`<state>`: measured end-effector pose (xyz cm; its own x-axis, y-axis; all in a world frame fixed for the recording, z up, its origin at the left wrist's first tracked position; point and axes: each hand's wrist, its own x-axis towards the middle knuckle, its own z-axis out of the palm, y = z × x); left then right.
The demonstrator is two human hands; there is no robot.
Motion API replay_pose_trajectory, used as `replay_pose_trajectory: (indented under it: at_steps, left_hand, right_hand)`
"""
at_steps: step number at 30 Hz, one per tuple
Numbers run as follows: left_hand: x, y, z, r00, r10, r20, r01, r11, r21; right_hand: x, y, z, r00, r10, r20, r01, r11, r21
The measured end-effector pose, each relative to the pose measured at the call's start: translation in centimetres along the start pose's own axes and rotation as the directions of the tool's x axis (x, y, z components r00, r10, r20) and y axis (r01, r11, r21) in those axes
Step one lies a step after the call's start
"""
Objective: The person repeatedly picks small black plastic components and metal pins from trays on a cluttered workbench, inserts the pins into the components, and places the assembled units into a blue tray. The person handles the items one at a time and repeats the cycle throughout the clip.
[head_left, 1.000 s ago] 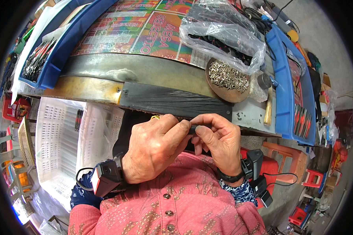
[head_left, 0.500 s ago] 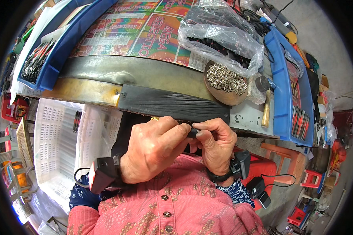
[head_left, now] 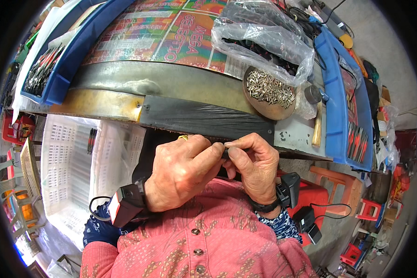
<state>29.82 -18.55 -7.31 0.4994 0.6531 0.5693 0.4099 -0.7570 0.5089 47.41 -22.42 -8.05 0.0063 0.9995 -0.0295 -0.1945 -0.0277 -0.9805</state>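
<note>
Both hands meet in front of my body at the front edge of the bench. The fingers of my left hand (head_left: pixel 180 169) are curled and pinched on a small black piece (head_left: pixel 225 153). From the other side my right hand (head_left: pixel 255 164) pinches the same piece, thumb against forefinger. My fingers cover most of it, so its exact kind cannot be made out. Beyond the right hand, a round brown bowl (head_left: pixel 268 111) holds many small silvery metal pins (head_left: pixel 269 88). A black strip (head_left: pixel 204 116) lines the bench edge just beyond my fingertips.
Blue trays (head_left: pixel 60 90) (head_left: pixel 331 92) with thin black-and-red items stand left and right on the bench. A clear plastic bag (head_left: pixel 264 41) of dark parts lies behind the bowl. A wooden handle (head_left: pixel 317 129) rests nearby. Below left is a white crate (head_left: pixel 62 171).
My right thumb has shifted up and left against the black piece, and less of the piece shows. Both hands stay together in nearly the same place.
</note>
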Motion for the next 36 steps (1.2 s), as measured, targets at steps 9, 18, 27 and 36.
replay_pose_trajectory:
  at_steps: [9, 18, 27, 36]
  left_hand:
    - [0.0, -0.2, -0.1, 1.0, 0.001, 0.002, -0.001, 1.0, 0.013]
    - [0.1, -0.1, -0.2, 1.0, -0.001, 0.021, 0.0, 1.0, 0.014]
    - [-0.1, 0.1, -0.3, 0.999, 0.029, 0.027, -0.03, 0.998, 0.064]
    - [0.3, -0.1, 0.3, 1.0, 0.023, -0.013, -0.023, 0.999, 0.022]
  right_hand:
    - [0.0, 0.1, 0.1, 1.0, -0.018, 0.007, 0.017, 1.0, 0.026]
    - [0.1, -0.8, 0.2, 0.997, 0.079, 0.005, -0.079, 0.995, -0.06]
    - [0.4, -0.7, -0.1, 0.999, 0.05, 0.014, -0.049, 0.997, -0.054]
    - [-0.1, 0.0, 0.4, 0.995, -0.068, -0.067, 0.061, 0.994, -0.096]
